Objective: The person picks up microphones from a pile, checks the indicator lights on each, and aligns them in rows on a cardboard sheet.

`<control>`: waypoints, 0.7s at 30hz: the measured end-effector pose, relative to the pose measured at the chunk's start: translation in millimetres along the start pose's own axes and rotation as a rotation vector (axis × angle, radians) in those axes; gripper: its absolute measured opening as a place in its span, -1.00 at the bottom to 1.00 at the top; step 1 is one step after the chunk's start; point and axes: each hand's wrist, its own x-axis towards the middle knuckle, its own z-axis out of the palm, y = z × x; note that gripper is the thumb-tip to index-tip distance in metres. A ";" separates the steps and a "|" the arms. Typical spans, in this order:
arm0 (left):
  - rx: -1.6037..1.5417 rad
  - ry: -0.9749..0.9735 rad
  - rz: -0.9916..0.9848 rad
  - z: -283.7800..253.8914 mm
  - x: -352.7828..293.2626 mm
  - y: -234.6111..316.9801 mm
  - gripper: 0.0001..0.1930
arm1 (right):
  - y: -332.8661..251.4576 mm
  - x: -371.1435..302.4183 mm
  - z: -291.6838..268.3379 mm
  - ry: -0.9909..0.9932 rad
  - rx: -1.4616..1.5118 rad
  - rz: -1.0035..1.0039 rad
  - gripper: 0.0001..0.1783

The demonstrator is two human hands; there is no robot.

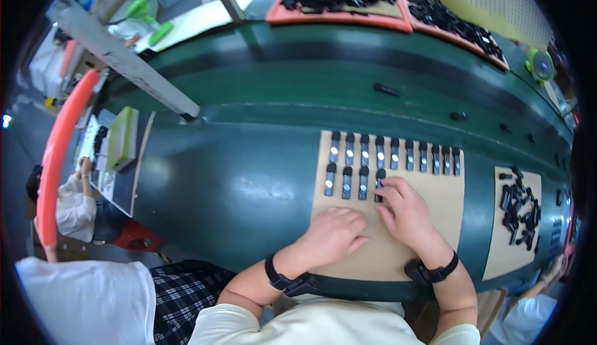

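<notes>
The right hand has its fingertips at the 4th unit of the near row; the fingers hide part of its right side, and I cannot tell whether they grip it or only touch it. The left hand is palm down on the card, fingers loosely bent; its underside is hidden, so I cannot tell whether it covers anything. Both wrists wear black bands.

The near row counts 4 black units, the far row 10, all upright on the card's upper part; glare whitens the fronts of several. To the right, a 2nd card bears a jumbled pile, its pieces too overlapped to count.

The table is dark green and glossy. Beyond its seam runs a green strip with scattered black pieces, blurred toward the right rim. Past that, 2 pinkish-red trays hold dark heaps, single parts indistinct; a yellowish perforated sheet partly covers the right one. A pale post slants in at left, near a green fan. Co-workers at both sides are cut off or blurred.
</notes>
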 end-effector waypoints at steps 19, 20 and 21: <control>0.177 -0.129 0.008 -6.9 10.7 28.0 -0.77 | -20.8 -23.2 -55.4 0.178 0.049 -0.119 -0.66; 0.174 -0.136 0.029 -7.8 10.7 29.3 -0.77 | -20.9 -24.9 -58.5 0.189 0.043 -0.137 -0.67; 0.184 -0.148 0.028 -8.9 10.4 29.9 -0.77 | -21.9 -26.3 -61.2 0.201 0.031 -0.122 -0.67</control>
